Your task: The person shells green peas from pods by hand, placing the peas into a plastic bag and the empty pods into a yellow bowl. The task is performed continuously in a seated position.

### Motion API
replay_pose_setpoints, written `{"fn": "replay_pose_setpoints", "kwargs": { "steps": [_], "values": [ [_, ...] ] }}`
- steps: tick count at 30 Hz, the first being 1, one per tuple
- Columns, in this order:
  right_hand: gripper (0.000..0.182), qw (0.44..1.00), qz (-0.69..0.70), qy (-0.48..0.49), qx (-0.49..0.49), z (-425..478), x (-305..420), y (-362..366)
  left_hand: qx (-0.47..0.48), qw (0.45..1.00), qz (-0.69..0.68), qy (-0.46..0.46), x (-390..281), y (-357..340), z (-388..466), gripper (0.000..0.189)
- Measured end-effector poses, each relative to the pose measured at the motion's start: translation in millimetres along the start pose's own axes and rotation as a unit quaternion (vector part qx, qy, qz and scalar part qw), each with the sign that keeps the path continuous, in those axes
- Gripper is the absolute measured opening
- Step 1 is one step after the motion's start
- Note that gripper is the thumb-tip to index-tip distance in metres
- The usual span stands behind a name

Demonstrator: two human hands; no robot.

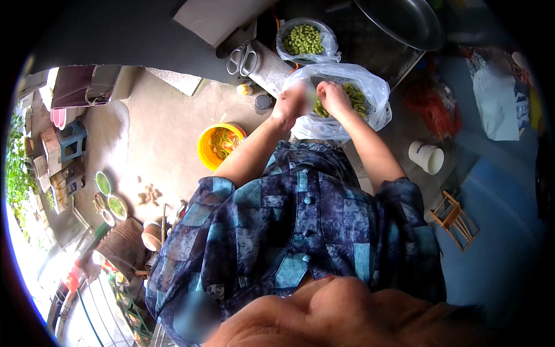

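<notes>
My left hand [291, 104] is raised over the left rim of a clear plastic bag [377, 93], which spreads open in front of me. Blur covers its fingers, so what they hold is hidden. Inside the bag lie green bean pods [356, 99]. Just above them is my right hand [334, 99], fingers bent towards the left hand; I cannot make out anything in its fingertips. Beyond the bag, shelled green beans [303, 40] fill a bowl [299, 21] lined with plastic. A yellow bucket [207, 152] with pod scraps stands by my left forearm.
Scissors [243, 60] lie at the board's edge, left of the bowl. A large metal basin [405, 21] is at the far right. A dark-lidded jar [262, 102] stands on the floor, a white bucket [427, 157] lies right, and a small wooden stool [453, 219] is behind it.
</notes>
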State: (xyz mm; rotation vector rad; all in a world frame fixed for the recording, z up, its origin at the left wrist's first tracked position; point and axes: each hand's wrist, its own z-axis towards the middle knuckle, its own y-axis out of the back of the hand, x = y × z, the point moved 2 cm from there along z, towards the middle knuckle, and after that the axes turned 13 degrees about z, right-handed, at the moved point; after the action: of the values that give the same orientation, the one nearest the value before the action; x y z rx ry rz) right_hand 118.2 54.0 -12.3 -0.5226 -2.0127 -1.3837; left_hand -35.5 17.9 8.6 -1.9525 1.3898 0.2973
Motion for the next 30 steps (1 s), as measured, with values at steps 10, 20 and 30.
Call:
{"fn": "replay_pose_setpoints", "kwargs": {
  "steps": [10,20,30],
  "values": [
    [0.017,0.995,0.006,-0.033,-0.091,-7.2,-1.3,-11.5,-0.037,0.997,0.047,0.048,34.3,13.3,16.8,0.019],
    [0.011,0.772,0.601,-0.129,-0.162,-42.8,3.2,-5.1,0.035,0.998,0.035,-0.044,37.2,-7.2,21.7,0.015],
    [0.022,0.91,0.402,-0.096,0.038,-66.0,10.2,10.6,0.095,0.992,0.067,-0.055,24.5,-19.3,2.7,0.01]
  ]
}}
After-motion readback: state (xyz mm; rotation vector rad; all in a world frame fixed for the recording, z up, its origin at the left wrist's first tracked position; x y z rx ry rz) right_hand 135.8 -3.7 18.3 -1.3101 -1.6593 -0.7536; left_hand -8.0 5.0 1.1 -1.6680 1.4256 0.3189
